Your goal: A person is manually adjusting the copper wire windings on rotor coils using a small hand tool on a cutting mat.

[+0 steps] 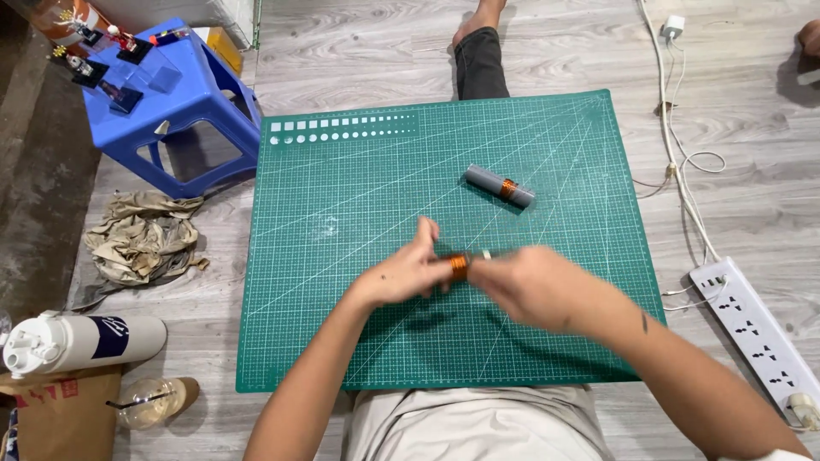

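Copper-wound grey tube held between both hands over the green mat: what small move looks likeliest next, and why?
Probably another turn of the grey tube with the copper wire band to tighten the winding. The left hand grips one end and the right hand, blurred, pinches the other, above the green cutting mat. A second grey tube with a copper band lies alone further up the mat.

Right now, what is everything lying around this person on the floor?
Green cutting mat: one, centre of grey wooden floor.
Grey cylinder wound with copper wire: one, on mat.
Copper-wound coil: one, between both hands.
Blue plastic stool: one, upper left, small parts on top.
Crumpled beige cloth: one, left of mat.
White bottle: one, lying lower left.
Clear plastic cup: one, lower left.
White power strip: one, right.
Left hand: holds coil.
Right hand: holds coil.
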